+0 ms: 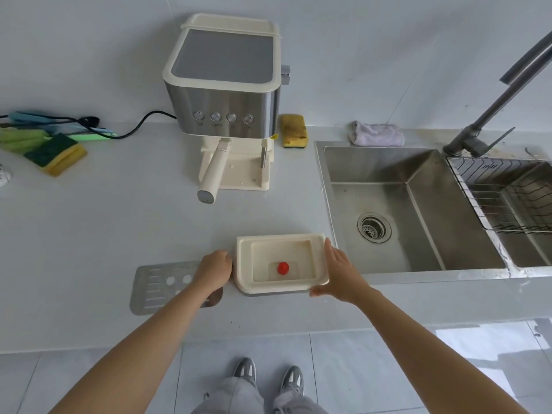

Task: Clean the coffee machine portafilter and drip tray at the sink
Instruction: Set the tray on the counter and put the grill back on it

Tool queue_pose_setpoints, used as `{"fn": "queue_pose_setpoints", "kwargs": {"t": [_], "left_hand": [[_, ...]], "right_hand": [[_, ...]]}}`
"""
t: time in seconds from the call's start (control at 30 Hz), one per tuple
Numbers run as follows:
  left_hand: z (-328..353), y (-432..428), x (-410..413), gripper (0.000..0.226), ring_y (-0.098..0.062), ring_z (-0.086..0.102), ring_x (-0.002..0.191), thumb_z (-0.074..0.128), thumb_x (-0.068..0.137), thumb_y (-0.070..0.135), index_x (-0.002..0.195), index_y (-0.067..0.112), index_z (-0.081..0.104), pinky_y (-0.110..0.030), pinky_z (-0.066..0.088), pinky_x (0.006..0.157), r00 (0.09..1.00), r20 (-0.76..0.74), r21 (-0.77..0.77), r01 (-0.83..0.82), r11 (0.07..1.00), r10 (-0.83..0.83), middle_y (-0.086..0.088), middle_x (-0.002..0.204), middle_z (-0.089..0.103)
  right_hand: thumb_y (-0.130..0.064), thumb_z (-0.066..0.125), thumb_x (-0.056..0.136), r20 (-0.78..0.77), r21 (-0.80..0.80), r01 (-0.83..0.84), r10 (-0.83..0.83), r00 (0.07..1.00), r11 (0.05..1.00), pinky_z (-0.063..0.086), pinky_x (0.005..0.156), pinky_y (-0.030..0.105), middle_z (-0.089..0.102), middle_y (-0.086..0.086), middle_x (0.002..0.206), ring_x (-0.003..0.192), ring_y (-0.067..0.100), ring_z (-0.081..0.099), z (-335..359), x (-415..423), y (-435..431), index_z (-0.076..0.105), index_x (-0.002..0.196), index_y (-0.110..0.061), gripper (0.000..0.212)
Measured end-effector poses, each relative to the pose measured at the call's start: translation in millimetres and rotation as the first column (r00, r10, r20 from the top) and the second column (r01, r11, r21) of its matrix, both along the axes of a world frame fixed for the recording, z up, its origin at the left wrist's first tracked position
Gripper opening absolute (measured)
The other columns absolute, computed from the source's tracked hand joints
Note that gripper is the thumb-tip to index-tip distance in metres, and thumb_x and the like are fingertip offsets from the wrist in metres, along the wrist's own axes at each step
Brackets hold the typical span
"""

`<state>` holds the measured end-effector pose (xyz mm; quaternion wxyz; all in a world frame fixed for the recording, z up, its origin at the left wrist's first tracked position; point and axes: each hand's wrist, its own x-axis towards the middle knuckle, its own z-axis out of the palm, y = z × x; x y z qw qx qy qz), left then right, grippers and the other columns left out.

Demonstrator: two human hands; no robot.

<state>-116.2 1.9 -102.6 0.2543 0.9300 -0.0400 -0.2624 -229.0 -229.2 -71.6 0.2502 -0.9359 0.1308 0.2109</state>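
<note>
Both sides of drip tray (280, 239) held: left grip (214, 268) curled round edge, fingertips hidden; right grip (338, 273) spread flat.

A yellow sponge (295, 131) with a stained top lies on the pale desk (89, 219) near the back wall. Well to the left a green-and-yellow sponge (55, 153) lies askew, beside a crumpled green cloth (21, 140) and some flat blue and green pieces (35, 118) that are hard to tell apart. A black cable (134, 128) curves over the desk past them. A bunched grey cloth (376, 133) lies by the wall, near the foot of a slanted metal tap (507, 85). Below the tap sits a wire rack (507, 195). Grey floor tiles (373, 369) show at the bottom
</note>
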Motion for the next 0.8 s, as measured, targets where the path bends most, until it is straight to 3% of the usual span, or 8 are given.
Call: {"fn": "queue_pose_setpoints", "kwargs": {"t": [0.17, 0.27, 0.4, 0.47, 0.53, 0.7, 0.8], "left_hand": [[11, 31, -3, 0.028, -0.030, 0.062, 0.070, 0.038, 0.092, 0.014, 0.066, 0.011, 0.047, -0.035, 0.047, 0.071, 0.987, 0.017, -0.096, -0.160, 0.983, 0.162, -0.009, 0.069, 0.062], [18, 57, -7, 0.022, -0.031, 0.059, 0.079, 0.041, 0.093, 0.017, 0.076, 0.005, 0.050, -0.034, 0.040, 0.068, 0.965, 0.082, -0.081, -0.243, 0.967, 0.249, -0.017, 0.082, 0.063], [21, 93, -18, 0.015, -0.027, 0.056, 0.085, 0.046, 0.092, 0.011, 0.095, 0.002, 0.057, -0.028, 0.037, 0.066, 0.911, 0.094, -0.109, -0.391, 0.914, 0.401, -0.014, 0.094, 0.059], [18, 113, -20, 0.021, -0.031, 0.058, 0.096, 0.049, 0.090, 0.012, 0.105, 0.001, 0.058, -0.029, 0.038, 0.073, 0.900, 0.085, -0.094, -0.420, 0.903, 0.427, -0.016, 0.107, 0.062], [16, 128, -21, 0.027, -0.034, 0.057, 0.102, 0.049, 0.090, 0.014, 0.112, 0.001, 0.055, -0.033, 0.041, 0.078, 0.899, 0.055, -0.063, -0.430, 0.901, 0.434, -0.020, 0.114, 0.061], [20, 140, -25, 0.037, -0.038, 0.052, 0.114, 0.049, 0.092, 0.016, 0.126, 0.000, 0.048, -0.037, 0.041, 0.090, 0.896, 0.045, -0.018, -0.441, 0.897, 0.441, -0.023, 0.126, 0.055], [22, 141, -24, 0.045, -0.037, 0.047, 0.122, 0.047, 0.091, 0.010, 0.134, 0.001, 0.038, -0.039, 0.038, 0.097, 0.880, 0.000, -0.038, -0.475, 0.879, 0.476, -0.022, 0.134, 0.048]], "right_hand": [[-0.039, 0.073, 0.073, 0.054, -0.028, -0.075, 0.077, 0.996, 0.997, 0.012, 0.115, 0.036, -0.001, 0.004, 0.156, 0.143, 0.023, 0.001, 25, 8, 25, -0.011, 0.146, -0.010, 0.115], [-0.034, 0.069, 0.080, 0.053, 0.167, -0.045, 0.036, 0.998, 0.985, 0.021, 0.112, 0.034, 0.010, 0.001, 0.156, 0.141, 0.022, 0.017, 41, 20, 65, -0.001, 0.148, -0.016, 0.099], [-0.026, 0.069, 0.081, -0.082, 0.470, 0.094, -0.063, 0.995, 0.878, 0.032, 0.108, 0.031, 0.035, 0.001, 0.145, 0.131, 0.018, 0.037, 39, 32, 130, 0.017, 0.146, -0.016, 0.083], [-0.016, 0.067, 0.082, -0.180, 0.582, 0.216, -0.135, 0.974, 0.784, 0.042, 0.085, 0.014, 0.051, -0.009, 0.113, 0.103, 0.009, 0.051, 35, 36, 155, 0.033, 0.136, -0.014, 0.064], [-0.011, 0.064, 0.083, -0.251, 0.631, 0.333, -0.222, 0.942, 0.700, 0.037, 0.059, 0.006, 0.048, -0.012, 0.094, 0.084, 0.004, 0.050, 26, 41, 172, 0.041, 0.127, -0.017, 0.049], [-0.014, 0.066, 0.076, -0.309, 0.564, 0.499, -0.392, 0.866, 0.658, 0.039, 0.060, 0.020, 0.057, 0.003, 0.107, 0.094, 0.020, 0.054, 4, 57, 202, 0.049, 0.122, -0.009, 0.049], [-0.018, 0.066, 0.076, -0.375, 0.497, 0.584, -0.449, 0.811, 0.641, 0.041, 0.071, 0.028, 0.052, 0.014, 0.123, 0.106, 0.027, 0.053, -1, 66, 210, 0.041, 0.128, -0.004, 0.060]]}}
